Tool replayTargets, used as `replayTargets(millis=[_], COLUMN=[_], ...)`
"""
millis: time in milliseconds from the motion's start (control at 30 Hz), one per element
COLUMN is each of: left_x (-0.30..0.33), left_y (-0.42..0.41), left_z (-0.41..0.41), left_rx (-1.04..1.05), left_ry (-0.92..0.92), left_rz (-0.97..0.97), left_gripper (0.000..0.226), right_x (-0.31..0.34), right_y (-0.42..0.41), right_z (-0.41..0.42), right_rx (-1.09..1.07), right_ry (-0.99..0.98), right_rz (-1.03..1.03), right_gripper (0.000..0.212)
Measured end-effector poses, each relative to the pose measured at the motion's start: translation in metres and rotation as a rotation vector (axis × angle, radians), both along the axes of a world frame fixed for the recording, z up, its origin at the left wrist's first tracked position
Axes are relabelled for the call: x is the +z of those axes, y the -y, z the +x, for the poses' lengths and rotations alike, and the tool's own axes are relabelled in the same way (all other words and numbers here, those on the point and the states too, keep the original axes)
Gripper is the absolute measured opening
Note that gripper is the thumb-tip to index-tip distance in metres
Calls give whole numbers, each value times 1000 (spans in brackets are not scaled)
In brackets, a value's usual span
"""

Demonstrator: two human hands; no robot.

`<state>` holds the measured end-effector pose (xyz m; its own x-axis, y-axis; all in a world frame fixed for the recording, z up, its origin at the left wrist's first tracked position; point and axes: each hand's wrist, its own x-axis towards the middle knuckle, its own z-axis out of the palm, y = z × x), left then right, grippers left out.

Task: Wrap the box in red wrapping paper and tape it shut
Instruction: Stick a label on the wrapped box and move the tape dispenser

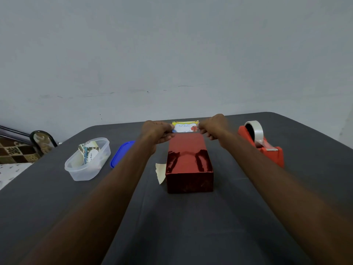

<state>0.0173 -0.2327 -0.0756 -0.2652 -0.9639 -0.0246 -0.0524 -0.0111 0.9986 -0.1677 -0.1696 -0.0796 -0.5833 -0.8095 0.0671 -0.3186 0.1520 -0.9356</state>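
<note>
Two hands, left hand [159, 131] and right hand [214, 127], each pinch one end of a greeting card [185, 126] above the far end of the red-wrapped box [188, 161]. Box rests mid-worktop [191, 226], between a clear tub [87, 159] and red tape dispenser [262, 145].

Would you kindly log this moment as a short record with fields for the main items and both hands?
box: red wrapped box, standing on the dark table
card: greeting card, held over the box's far end
left hand: pinches the card's left edge
right hand: pinches the card's right edge
tape dispenser: red, right of the box
container: clear, open, cards inside, left of the box
lid: blue, beside the container
</note>
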Motion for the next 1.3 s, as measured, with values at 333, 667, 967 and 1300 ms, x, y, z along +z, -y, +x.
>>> replayTargets(millis=[333, 667, 967, 1300], left_x=[-25, -30, -33, -42], left_y=[22, 36, 29, 4], left_z=[-17, -24, -24, -29], left_rx=[36, 63, 109, -275], left_ry=[285, 412, 634, 935], left_rz=[-99, -170, -363, -729], left_gripper=[11, 13, 15, 42], right_x=[-34, -36, -40, -46], right_y=[23, 30, 24, 2], right_z=[-16, -21, -14, 14], right_rx=[2, 51, -24, 248], right_ry=[-87, -285, -482, -816], right_rz=[157, 206, 249, 144], right_gripper=[17, 19, 31, 24])
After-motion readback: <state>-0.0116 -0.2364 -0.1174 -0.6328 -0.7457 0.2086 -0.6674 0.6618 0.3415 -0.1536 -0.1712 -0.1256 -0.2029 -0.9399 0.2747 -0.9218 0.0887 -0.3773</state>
